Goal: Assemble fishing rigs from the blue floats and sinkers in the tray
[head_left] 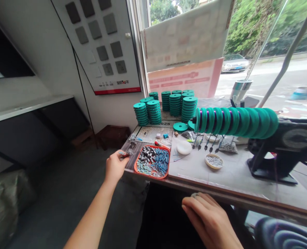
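Note:
My left hand (115,167) is at the table's left edge, its fingertips pinched together beside some small loose metal pieces (132,149). Whether anything sits in that pinch is too small to make out. Just right of it lies an orange-red tray (135,166) of small sorted parts: grey cylinders (147,154), blue pieces (161,159) and pale green ones (143,168). In front of the table edge, above my dark-clothed lap, my right hand (207,216) has its fingers curled and pressed together, hiding whatever they may hold.
Stacks of green spools (153,112) stand at the back by the window. A black machine (275,148) carries a row of green spools (233,121), with dark weights (205,147) hanging below. Nearby are a round dish of grey bits (214,161) and a white disc (184,147).

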The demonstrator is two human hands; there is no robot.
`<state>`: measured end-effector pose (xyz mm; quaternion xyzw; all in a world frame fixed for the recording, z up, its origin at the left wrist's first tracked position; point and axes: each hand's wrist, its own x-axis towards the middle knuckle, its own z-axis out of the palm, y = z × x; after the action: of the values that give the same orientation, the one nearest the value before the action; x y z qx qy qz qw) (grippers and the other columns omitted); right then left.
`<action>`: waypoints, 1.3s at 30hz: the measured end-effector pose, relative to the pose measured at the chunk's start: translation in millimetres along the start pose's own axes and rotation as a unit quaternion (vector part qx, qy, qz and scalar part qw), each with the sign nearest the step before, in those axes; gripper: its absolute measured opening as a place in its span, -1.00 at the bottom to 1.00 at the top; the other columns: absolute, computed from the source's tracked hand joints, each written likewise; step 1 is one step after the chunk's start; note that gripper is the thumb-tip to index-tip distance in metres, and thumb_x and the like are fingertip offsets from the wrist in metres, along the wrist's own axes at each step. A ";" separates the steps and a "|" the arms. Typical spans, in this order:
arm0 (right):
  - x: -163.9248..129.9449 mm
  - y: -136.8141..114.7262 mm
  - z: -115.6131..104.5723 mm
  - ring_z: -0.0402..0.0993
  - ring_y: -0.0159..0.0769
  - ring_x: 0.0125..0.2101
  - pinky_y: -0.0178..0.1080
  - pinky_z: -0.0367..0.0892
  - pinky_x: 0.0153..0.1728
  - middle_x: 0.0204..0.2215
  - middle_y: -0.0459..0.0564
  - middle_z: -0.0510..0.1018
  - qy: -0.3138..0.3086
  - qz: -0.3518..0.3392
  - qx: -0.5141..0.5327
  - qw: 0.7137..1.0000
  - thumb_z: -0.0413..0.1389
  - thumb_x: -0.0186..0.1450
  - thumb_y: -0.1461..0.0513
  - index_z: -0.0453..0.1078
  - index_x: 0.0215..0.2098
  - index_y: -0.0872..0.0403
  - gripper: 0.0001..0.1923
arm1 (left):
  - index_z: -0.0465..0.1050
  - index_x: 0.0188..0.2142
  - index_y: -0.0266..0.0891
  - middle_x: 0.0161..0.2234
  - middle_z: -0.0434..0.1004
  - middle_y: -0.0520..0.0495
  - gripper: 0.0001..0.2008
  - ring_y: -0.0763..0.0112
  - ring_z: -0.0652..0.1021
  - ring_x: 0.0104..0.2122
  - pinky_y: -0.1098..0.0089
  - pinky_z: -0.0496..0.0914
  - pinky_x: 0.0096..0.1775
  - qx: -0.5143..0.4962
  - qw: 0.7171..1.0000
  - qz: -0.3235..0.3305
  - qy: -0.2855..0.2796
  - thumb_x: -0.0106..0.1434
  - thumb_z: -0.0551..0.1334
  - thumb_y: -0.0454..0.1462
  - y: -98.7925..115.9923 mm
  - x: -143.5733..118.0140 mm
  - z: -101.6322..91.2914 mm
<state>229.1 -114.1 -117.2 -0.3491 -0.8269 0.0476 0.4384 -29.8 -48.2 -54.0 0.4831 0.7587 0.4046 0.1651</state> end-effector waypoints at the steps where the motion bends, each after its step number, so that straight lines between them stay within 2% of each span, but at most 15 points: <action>1: -3.6 0.8 4.8 0.21 -0.40 -0.54 -0.35 0.11 -0.52 -0.56 -0.09 0.31 0.008 0.004 0.006 1.000 -0.10 0.32 0.31 0.25 -0.37 0.09 -0.86 | 0.44 -0.39 -0.43 -0.45 0.42 0.09 -0.75 0.77 0.40 -0.42 0.69 0.25 -0.21 0.013 1.000 0.001 -0.011 0.00 0.21 -0.23 1.9 7.3 0.2; 4: -12.8 1.9 15.7 0.18 -0.37 -0.51 -0.32 0.09 -0.47 -0.56 -0.07 0.30 0.038 0.012 0.009 0.999 -0.09 0.32 0.31 0.27 -0.34 0.09 -0.87 | 0.40 -0.16 -0.28 -0.37 0.37 0.09 -0.65 0.69 0.40 -0.31 0.47 0.24 0.01 0.039 0.999 0.004 -0.003 0.02 0.19 -0.27 14.0 6.9 1.7; 6: -14.9 1.1 17.5 0.18 -0.36 -0.48 -0.30 0.11 -0.41 -0.55 -0.07 0.29 0.048 0.009 0.007 0.999 -0.07 0.30 0.33 0.28 -0.32 0.10 -0.89 | 0.20 0.04 -0.08 -0.22 0.33 0.07 -0.47 0.65 0.37 -0.22 0.45 0.22 0.05 0.041 0.999 0.005 0.024 0.03 0.17 -0.28 22.9 -10.5 2.6; 8: -13.8 -0.8 15.6 0.20 -0.37 -0.47 -0.27 0.12 -0.32 -0.55 -0.08 0.31 0.058 -0.004 0.000 0.998 -0.05 0.29 0.36 0.29 -0.31 0.11 -0.89 | 0.10 0.06 0.02 -0.19 0.31 0.05 -0.46 0.71 0.35 -0.29 0.58 0.26 -0.09 0.022 1.000 -0.007 0.018 0.06 0.14 -0.22 28.2 -37.8 5.0; 9: -12.5 -2.1 14.1 0.21 -0.38 -0.47 -0.26 0.12 -0.28 -0.54 -0.08 0.32 0.064 -0.012 -0.005 0.998 -0.05 0.28 0.37 0.29 -0.31 0.11 -0.89 | 0.15 0.02 0.02 -0.31 0.34 0.07 -0.54 0.76 0.32 -0.42 0.64 0.26 -0.25 0.005 1.000 -0.016 -0.021 0.08 0.10 -0.15 29.1 -53.4 7.5; 10: -11.1 -3.5 12.5 0.22 -0.39 -0.47 -0.25 0.12 -0.23 -0.54 -0.09 0.33 0.067 -0.020 -0.010 0.997 -0.05 0.28 0.38 0.29 -0.31 0.11 -0.89 | 0.20 -0.04 -0.03 -0.43 0.31 0.09 -0.60 0.80 0.26 -0.53 0.69 0.22 -0.41 -0.033 0.995 -0.034 -0.092 0.10 0.04 -0.09 28.8 -69.2 11.0; 11: -9.8 -4.9 11.0 0.24 -0.40 -0.48 -0.24 0.11 -0.20 -0.54 -0.09 0.35 0.069 -0.026 -0.014 0.997 -0.06 0.28 0.38 0.29 -0.31 0.11 -0.88 | 0.20 -0.08 -0.07 -0.48 0.26 0.11 -0.62 0.84 0.19 -0.60 0.71 0.15 -0.51 -0.157 0.959 -0.098 -0.214 0.09 0.05 -0.09 27.5 -84.4 15.4; 12: -8.8 -6.2 9.7 0.25 -0.40 -0.48 -0.23 0.11 -0.19 -0.53 -0.10 0.36 0.067 -0.032 -0.019 0.997 -0.07 0.28 0.39 0.29 -0.32 0.11 -0.87 | 0.21 -0.16 -0.15 -0.51 0.22 0.12 -0.66 0.87 0.16 -0.63 0.73 0.09 -0.55 -0.251 0.905 -0.165 -0.301 0.08 0.07 -0.09 25.5 -98.0 20.5; 14: -7.9 -8.5 7.8 0.26 -0.40 -0.50 -0.22 0.09 -0.17 -0.55 -0.11 0.36 0.059 -0.043 -0.032 0.997 -0.09 0.29 0.38 0.28 -0.33 0.10 -0.85 | 0.15 -0.28 -0.18 -0.58 0.12 0.17 -0.72 0.91 0.06 -0.69 0.74 -0.04 -0.61 -0.334 0.836 -0.252 -0.355 0.07 0.08 -0.08 20.8 -118.9 31.2; 16: -8.5 -10.0 6.9 0.26 -0.41 -0.53 -0.23 0.08 -0.16 -0.58 -0.14 0.34 0.045 -0.053 -0.043 0.997 -0.10 0.29 0.38 0.27 -0.34 0.09 -0.84 | 0.10 -0.36 -0.17 -0.62 0.09 0.19 -0.72 0.91 0.02 -0.71 0.75 -0.11 -0.63 -0.353 0.818 -0.293 -0.348 0.07 0.09 -0.06 16.7 -130.3 40.3; 18: -9.6 -10.7 6.7 0.25 -0.40 -0.53 -0.23 0.06 -0.14 -0.59 -0.16 0.32 0.034 -0.053 -0.045 0.997 -0.12 0.29 0.39 0.26 -0.37 0.08 -0.83 | 0.08 -0.37 -0.14 -0.65 0.10 0.20 -0.71 0.90 0.02 -0.73 0.77 -0.13 -0.65 -0.351 0.817 -0.309 -0.337 0.06 0.09 -0.04 14.3 -134.8 46.4; 24: -7.6 -11.6 6.0 0.26 -0.34 -0.42 -0.20 0.00 -0.05 -0.56 -0.13 0.31 -0.017 -0.045 -0.037 0.998 -0.14 0.27 0.40 0.20 -0.43 0.08 -0.81 | 0.09 -0.34 -0.14 -0.62 0.12 0.20 -0.70 0.92 0.03 -0.74 0.77 -0.10 -0.66 -0.356 0.807 -0.296 -0.366 0.04 0.11 -0.04 15.8 -140.0 50.4; 28: -3.6 -12.2 4.3 0.23 -0.34 -0.43 -0.22 0.00 -0.06 -0.57 -0.13 0.29 -0.040 -0.043 -0.035 0.998 -0.14 0.27 0.39 0.13 -0.48 0.07 -0.81 | 0.07 -0.39 -0.15 -0.65 0.06 0.22 -0.67 0.91 0.00 -0.76 0.76 -0.17 -0.68 -0.348 0.802 -0.304 -0.378 0.03 0.10 0.00 16.1 -142.2 52.9; 35: -6.5 -10.9 4.3 0.22 -0.36 -0.42 -0.21 0.07 -0.10 -0.54 -0.12 0.29 -0.073 -0.015 0.004 0.997 -0.11 0.26 0.40 0.13 -0.46 0.08 -0.84 | 0.08 -0.44 -0.21 -0.67 0.04 0.21 -0.64 0.89 0.08 -0.74 0.76 -0.10 -0.69 -0.333 0.830 -0.293 -0.338 0.00 0.15 -0.01 10.0 -141.6 60.8; 39: -7.2 -10.1 2.3 0.22 -0.37 -0.43 -0.22 0.13 -0.19 -0.55 -0.11 0.29 -0.096 -0.007 0.017 0.995 -0.08 0.25 0.41 0.13 -0.47 0.09 -0.84 | 0.06 -0.42 -0.19 -0.65 0.09 0.21 -0.71 0.90 0.05 -0.75 0.75 -0.12 -0.68 -0.335 0.819 -0.299 -0.357 0.04 0.11 -0.06 9.6 -142.4 57.8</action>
<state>224.6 -125.6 -119.7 -0.3295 -0.8666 0.0923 0.3631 81.2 -143.4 -102.3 0.2584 0.5714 0.3634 0.6889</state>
